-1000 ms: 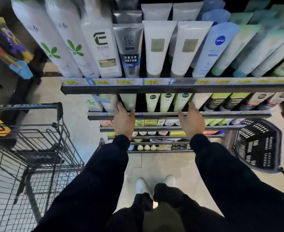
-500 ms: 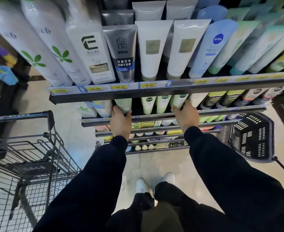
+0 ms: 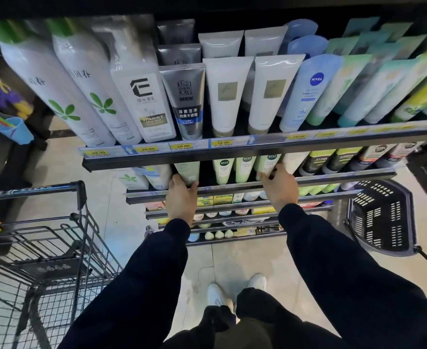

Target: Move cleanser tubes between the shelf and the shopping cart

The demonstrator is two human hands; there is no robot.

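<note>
View from the head camera onto a store shelf unit. Upper shelf [image 3: 232,153], front row from the left: two white bottles with a green leaf mark [image 3: 63,96], one white bottle lettered "E" and "VITAMIN E" [image 3: 144,96], one grey tube marked "MEN" [image 3: 186,96], two white tubes with gold square labels [image 3: 226,94], one pale blue tube marked "NIVEA" [image 3: 310,91], then a run of green and teal tubes whose print is too blurred to read. Yellow price tags on the shelf edge read "25.00", "29.00" and "18.00". Second shelf [image 3: 232,186]: pale green cleanser tubes stand side by side, with dark tubes further right. The left hand [image 3: 182,200] has thumb and fingers [image 3: 176,178] closed on either side of one pale green tube [image 3: 188,172], which stands on the second shelf. The right hand [image 3: 280,187] has its fingers [image 3: 263,175] curled onto the lower end of another pale green tube [image 3: 266,165] in the same row. One wire shopping cart [image 3: 43,248] stands at lower left; one black plastic basket [image 3: 381,217] sits at right on the floor [image 3: 232,260]. Two white shoes [image 3: 217,295] show below the dark sleeves.
</note>
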